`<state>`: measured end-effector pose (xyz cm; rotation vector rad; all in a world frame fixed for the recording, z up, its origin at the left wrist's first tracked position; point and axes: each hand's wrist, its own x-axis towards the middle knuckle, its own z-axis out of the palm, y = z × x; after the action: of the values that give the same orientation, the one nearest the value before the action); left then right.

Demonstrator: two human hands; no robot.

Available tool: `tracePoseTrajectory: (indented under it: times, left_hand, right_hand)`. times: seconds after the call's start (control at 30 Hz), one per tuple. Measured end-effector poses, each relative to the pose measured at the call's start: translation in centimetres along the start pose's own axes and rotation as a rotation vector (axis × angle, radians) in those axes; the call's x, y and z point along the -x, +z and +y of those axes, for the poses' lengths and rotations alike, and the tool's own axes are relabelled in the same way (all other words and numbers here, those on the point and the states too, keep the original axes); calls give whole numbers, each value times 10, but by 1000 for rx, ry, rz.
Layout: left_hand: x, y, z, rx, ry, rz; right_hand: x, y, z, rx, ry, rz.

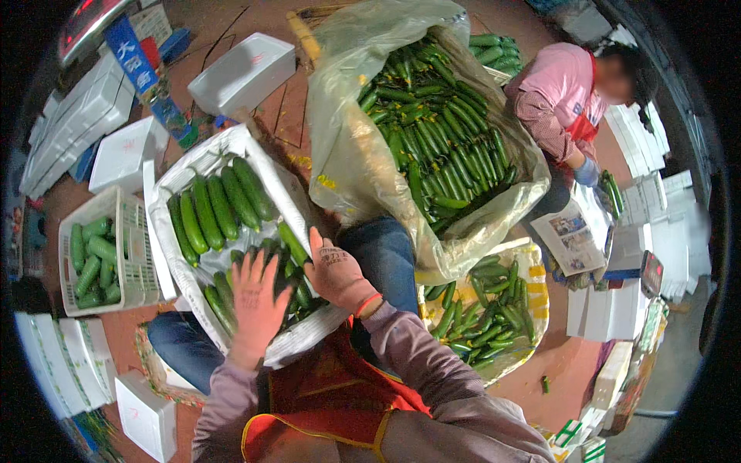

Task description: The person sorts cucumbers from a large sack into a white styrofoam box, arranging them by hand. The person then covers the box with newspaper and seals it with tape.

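Between my knees stands a white foam box (159, 199) lined with paper and clear film, with rows of green cucumbers (208, 211) in it. My left hand (255, 301), in a pinkish glove, lies spread palm down over the cucumbers in the near half; whether it touches them I cannot tell. My right hand (338, 272), gloved alike, rests at the box's right rim, fingers extended and nothing seen in its grip. Beyond my right knee, a large crate lined with a plastic sheet (359, 156) holds many stacked cucumbers (440, 139).
At the right, a foam box (541, 324) holds loose cucumbers. A ventilated plastic crate (136, 254) with wrapped cucumbers stands left. White foam boxes (243, 72) stand around. A person (556, 104) in pink works at the upper right beside newspaper (570, 237).
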<state>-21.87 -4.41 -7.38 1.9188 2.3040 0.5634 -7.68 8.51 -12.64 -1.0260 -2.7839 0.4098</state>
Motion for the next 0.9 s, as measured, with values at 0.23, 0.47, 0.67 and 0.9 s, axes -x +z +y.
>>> tracePoseTrajectory:
  times: [0.23,0.47,0.67,0.9]
  left_hand:
    - [-20,18,2,-190,100,-246]
    - [-24,25,3,-92,85,-221]
    - [-16,1,18,349,-198,16]
    - [-61,-38,86,1539,-264,160]
  right_hand:
    - [5,-136,105,-274,221,396]
    - [-34,-10,303,-80,764,-194]
    - [-43,-41,294,-1068,758,100]
    - [43,-140,131,-1106,343,-86]
